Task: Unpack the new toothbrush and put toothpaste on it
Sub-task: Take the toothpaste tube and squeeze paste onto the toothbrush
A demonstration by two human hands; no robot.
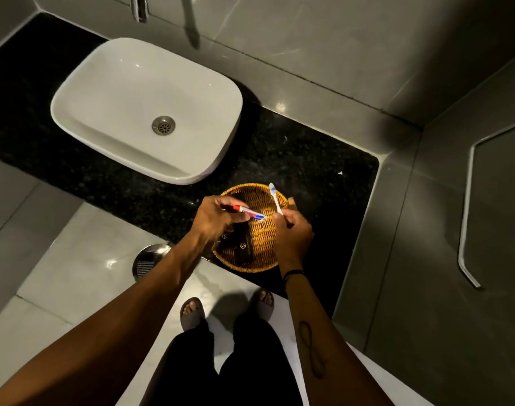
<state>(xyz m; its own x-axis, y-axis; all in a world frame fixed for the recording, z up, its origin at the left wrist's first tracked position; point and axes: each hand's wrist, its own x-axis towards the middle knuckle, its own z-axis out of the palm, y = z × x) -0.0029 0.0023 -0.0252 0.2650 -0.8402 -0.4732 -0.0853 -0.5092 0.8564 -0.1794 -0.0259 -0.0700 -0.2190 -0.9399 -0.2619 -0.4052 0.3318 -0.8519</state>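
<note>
My right hand (293, 232) grips the handle of a white toothbrush (275, 198), which points up and away with its bristled head on top. My left hand (213, 218) holds a small red, white and blue toothpaste tube (252, 213) level, its flat end pointing toward my right hand. Both hands hover over a round wicker basket (259, 200) on the black counter. Dark packets (241, 243) with white logos lie inside the basket, partly hidden by my left hand.
A white basin (127, 92) with a metal drain sits on the black granite counter (309, 159) to the left of the basket. Grey tiled walls stand behind and at the right. A round steel bin (149, 260) is on the floor under the counter edge.
</note>
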